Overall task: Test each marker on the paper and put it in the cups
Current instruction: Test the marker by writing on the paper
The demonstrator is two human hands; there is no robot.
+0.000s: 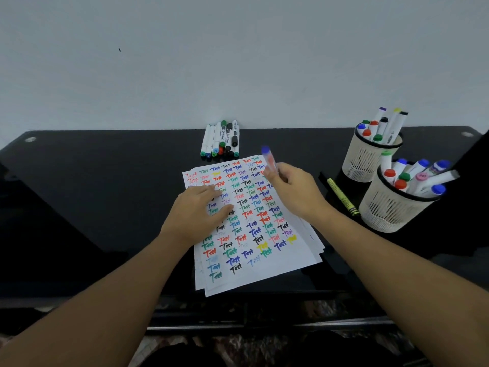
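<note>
A stack of white paper [275, 263] covered with coloured "Test" marks lies on the black table [105, 181]. My left hand [197, 213] rests flat on the sheet's left side with straight fingers. Above the paper's top right corner, my right hand [293, 188] grips a blurred marker with a blue cap [268, 156] pointing up and away. Several loose markers [221, 140] lie in a row at the table's back edge. Two cream mesh cups stand at the right, the far cup [357, 160] and the near cup [383, 210], both full of markers.
A yellow-green marker [342, 198] lies on the table between the paper and the near cup. A pale wall rises right behind the table. The table's front edge runs below the paper.
</note>
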